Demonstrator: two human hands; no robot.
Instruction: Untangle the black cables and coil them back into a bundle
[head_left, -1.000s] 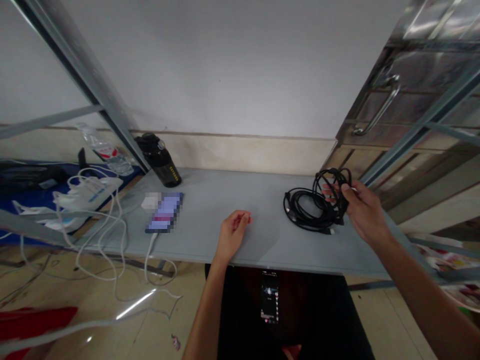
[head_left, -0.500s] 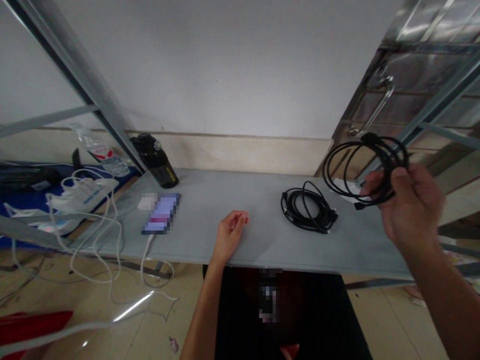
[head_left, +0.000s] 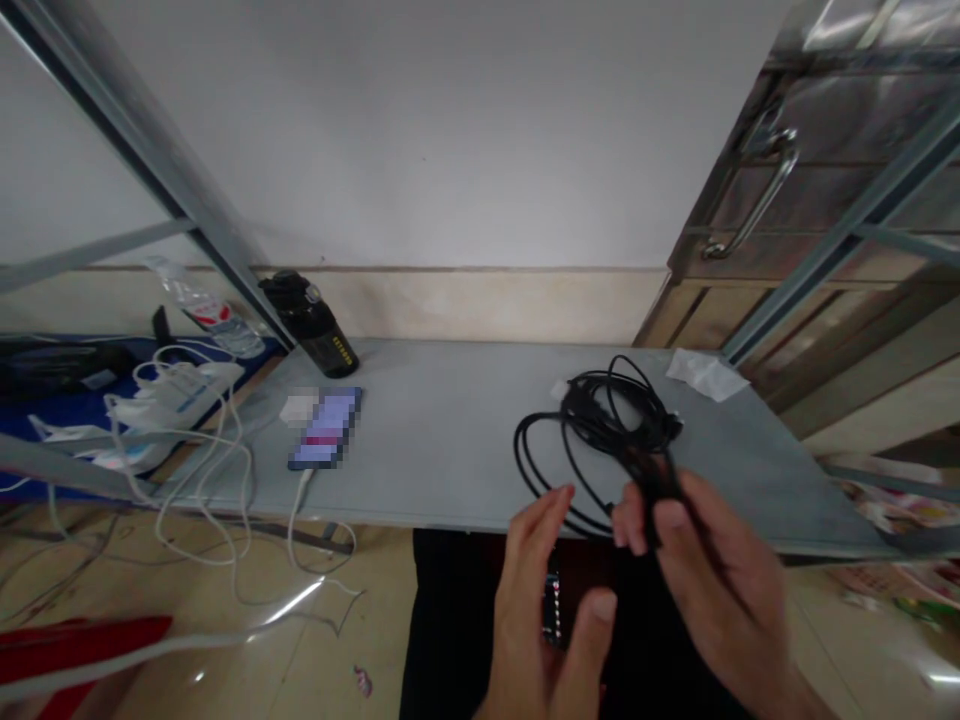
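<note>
My right hand point(head_left: 712, 570) is closed around one side of a coiled black cable point(head_left: 531, 462), holding it up near the front edge of the grey board. Loops of this coil reach out to the left, in front of my left hand point(head_left: 547, 590). That hand has its thumb and fingers apart, with nothing between them, just beside the loops. A second coiled black cable point(head_left: 589, 405) lies on the board behind the held one and is partly covered by it in view.
The grey board point(head_left: 442, 430) carries a phone point(head_left: 326, 430) on a white cord, a black bottle point(head_left: 311, 325) and a crumpled white tissue point(head_left: 706, 374). To the left are a power strip point(head_left: 184, 395) with tangled white cords and a clear plastic bottle point(head_left: 214, 310). Metal posts frame both sides.
My right hand has brought the held cable coil from the far right down and left, close to my body. My left hand has moved right and nearer, and its fingers have spread.
</note>
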